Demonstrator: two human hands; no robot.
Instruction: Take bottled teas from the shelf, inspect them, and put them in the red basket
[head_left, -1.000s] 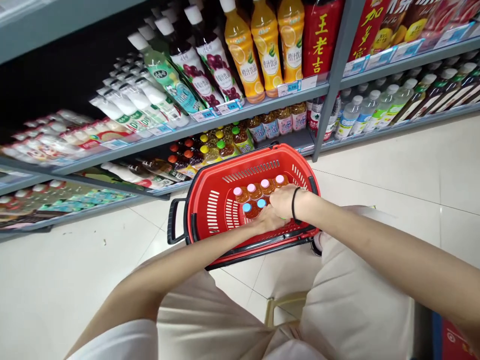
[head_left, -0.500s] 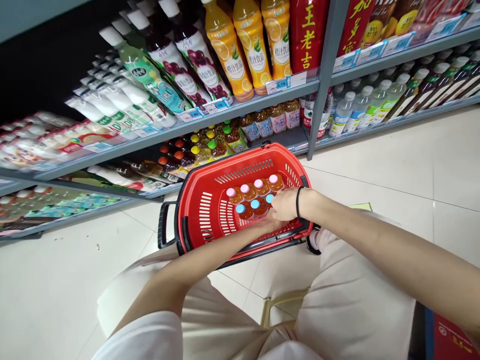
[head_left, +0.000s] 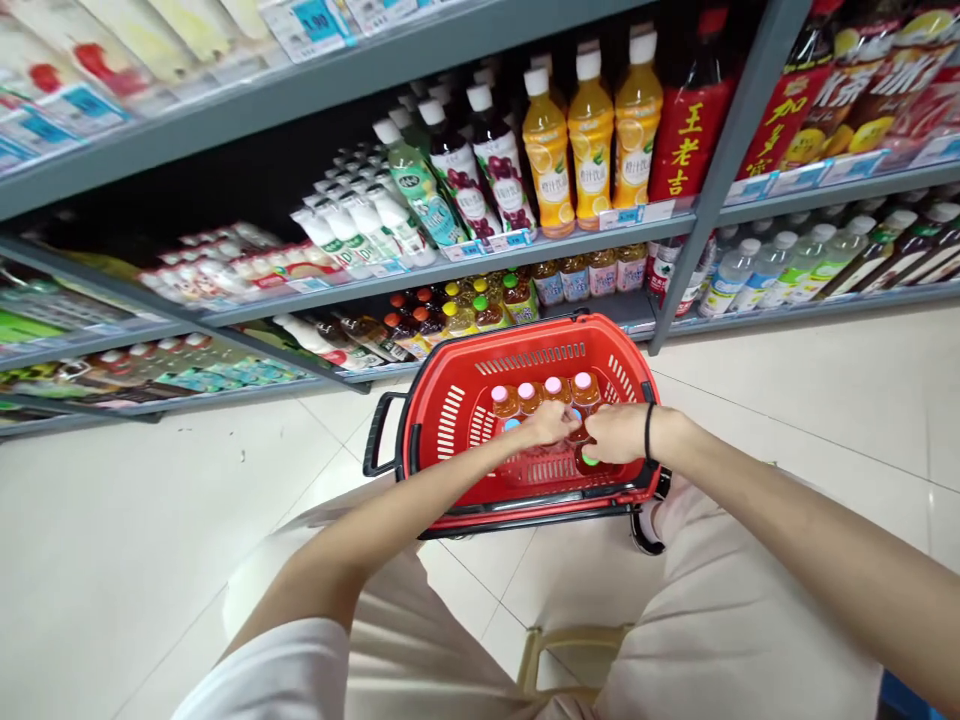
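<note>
A red shopping basket (head_left: 450,420) stands on the tiled floor in front of my knees. Several small bottles of amber drink stand upright inside it, a back row with pink caps (head_left: 541,388) and others with blue or green caps. My left hand (head_left: 546,424) curls over the blue-capped bottles in the middle. My right hand (head_left: 616,435), with a black band on its wrist, rests closed over bottles at the basket's right side, just above a green cap (head_left: 590,459). What the fingers of either hand grip is hidden.
Grey metal shelves (head_left: 480,262) full of drink bottles run across the back, with orange juice bottles (head_left: 592,130) on the shelf above the basket. A shelf upright (head_left: 705,200) rises right of the basket. I sit on a pale stool (head_left: 559,650).
My left hand moved up from the basket's near edge onto the blue-capped bottles. A green cap now shows under my right hand. The view tilted up, showing a higher shelf.
</note>
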